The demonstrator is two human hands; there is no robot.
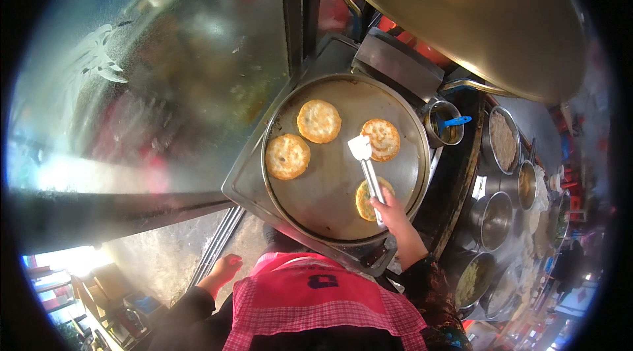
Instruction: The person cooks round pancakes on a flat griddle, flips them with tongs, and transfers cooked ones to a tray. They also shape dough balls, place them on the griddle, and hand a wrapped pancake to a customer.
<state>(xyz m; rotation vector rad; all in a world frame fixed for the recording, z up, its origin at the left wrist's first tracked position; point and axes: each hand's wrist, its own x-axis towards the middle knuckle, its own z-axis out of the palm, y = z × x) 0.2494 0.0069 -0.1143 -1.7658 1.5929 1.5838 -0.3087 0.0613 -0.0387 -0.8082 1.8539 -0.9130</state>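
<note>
My right hand (393,211) is closed on a pair of metal tongs (370,170) with white tips, reaching over a large round griddle pan (341,212). The white tips are at the left edge of a browned flatbread (384,141); whether they grip it I cannot tell. Beneath the tongs' handle and my fingers lies a greenish-yellow flatbread (365,200), partly covered. Two more browned flatbreads lie at the pan's left, one higher (319,121) and one lower (288,156). My left hand (228,266) hangs left of the pink apron, holding nothing visible, its fingers partly curled.
Above the pan at right is a large metal lid (474,15). A metal pot (445,136) with a blue-handled brush (457,121) stands beside the pan. Farther right are several metal bowls, one with light filling (503,141). A hazy glass panel (188,79) rises at left.
</note>
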